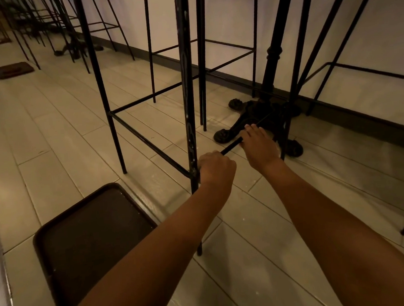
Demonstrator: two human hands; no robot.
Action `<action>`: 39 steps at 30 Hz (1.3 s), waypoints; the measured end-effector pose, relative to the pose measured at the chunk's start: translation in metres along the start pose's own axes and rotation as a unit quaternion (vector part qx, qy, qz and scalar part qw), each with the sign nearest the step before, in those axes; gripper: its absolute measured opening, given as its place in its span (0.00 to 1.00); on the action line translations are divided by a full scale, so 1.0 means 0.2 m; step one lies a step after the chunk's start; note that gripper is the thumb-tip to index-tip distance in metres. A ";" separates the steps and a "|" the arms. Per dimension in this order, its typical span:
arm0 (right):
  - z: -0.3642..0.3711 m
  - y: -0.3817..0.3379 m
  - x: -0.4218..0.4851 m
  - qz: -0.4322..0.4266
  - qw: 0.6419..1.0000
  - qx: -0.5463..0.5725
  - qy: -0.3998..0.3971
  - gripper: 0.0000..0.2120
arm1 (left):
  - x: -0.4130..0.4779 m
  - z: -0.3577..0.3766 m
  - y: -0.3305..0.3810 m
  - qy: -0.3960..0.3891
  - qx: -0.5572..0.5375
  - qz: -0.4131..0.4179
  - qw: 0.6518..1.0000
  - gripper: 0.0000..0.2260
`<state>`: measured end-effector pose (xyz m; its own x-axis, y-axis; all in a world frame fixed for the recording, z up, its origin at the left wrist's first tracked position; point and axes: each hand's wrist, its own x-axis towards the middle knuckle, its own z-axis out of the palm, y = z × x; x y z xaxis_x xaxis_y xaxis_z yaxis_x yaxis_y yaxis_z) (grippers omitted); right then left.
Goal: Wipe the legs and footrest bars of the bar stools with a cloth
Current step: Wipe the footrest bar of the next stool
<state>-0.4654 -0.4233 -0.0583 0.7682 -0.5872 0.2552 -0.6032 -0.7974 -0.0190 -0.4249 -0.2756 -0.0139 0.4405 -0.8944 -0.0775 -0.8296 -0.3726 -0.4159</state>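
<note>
Two hands worked low on the nearest bar stool (147,142), which stood on the pale tiled floor (52,139) in the middle of the view. The left hand (217,167) was closed into a fist around the end of the footrest bar (231,146), just beside the scratched near leg (188,94), where the bar joins it. Whether a cloth lay inside this fist could not be told. The right hand (259,146) was further along the same bar, with its fingers curled over the bar from above and gripping it. A short piece of the bar showed between the two hands. Both forearms were bare and stretched forward from the bottom edge of the view.

Behind the right hand, a black cast-iron table base (258,117) with round feet rested on the floor, and its turned column (275,40) rose from it. A white wall (234,19) with a dark skirting (361,120) ran behind it. A dark brown tray-like thing (90,244) was at the lower left, partly under the left forearm. More black stools (51,24) stood in a row further away on the left, with a dark mat (12,70) on the floor near them.
</note>
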 end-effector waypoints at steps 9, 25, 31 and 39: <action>-0.01 -0.02 -0.01 0.005 1.000 -0.011 0.000 0.19 | -0.02 0.01 0.04 -0.056 0.065 -0.006 0.996 0.17; 0.00 -0.03 -0.01 0.010 1.000 -0.027 0.012 0.23 | -0.01 -0.05 0.05 -0.057 0.018 -0.015 0.998 0.24; 0.01 -0.02 -0.01 0.006 0.999 -0.028 0.028 0.21 | 0.05 -0.05 0.03 -0.057 -0.072 -0.041 0.995 0.22; 0.02 -0.01 -0.02 -0.013 1.000 -0.010 0.023 0.20 | 0.03 -0.05 0.09 -0.078 -0.008 -0.048 0.996 0.24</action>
<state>-0.4664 -0.4209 -0.0620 0.7732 -0.5589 0.2995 -0.5878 -0.8090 0.0077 -0.4399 -0.2894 -0.0131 0.5656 -0.8053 -0.1779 -0.7855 -0.4603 -0.4136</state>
